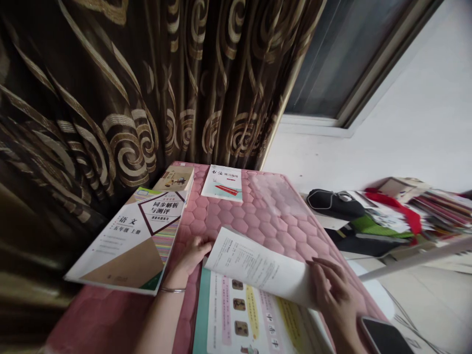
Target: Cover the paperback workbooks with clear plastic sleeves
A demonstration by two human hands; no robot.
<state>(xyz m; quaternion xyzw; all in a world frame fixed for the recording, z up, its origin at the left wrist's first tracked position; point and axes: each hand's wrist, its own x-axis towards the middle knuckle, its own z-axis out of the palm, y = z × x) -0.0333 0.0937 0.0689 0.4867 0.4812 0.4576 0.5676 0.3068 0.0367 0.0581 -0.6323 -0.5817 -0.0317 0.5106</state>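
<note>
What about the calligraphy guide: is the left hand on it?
No, the calligraphy guide lies on the pink quilted cover, well beyond the left hand.

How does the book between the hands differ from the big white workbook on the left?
The book is open with a page raised, the right hand at its edge; the workbook is closed.
The book shows inside pages with small pictures; the workbook shows its cover, with a brown triangle.
Both carry printed Chinese characters.
</note>
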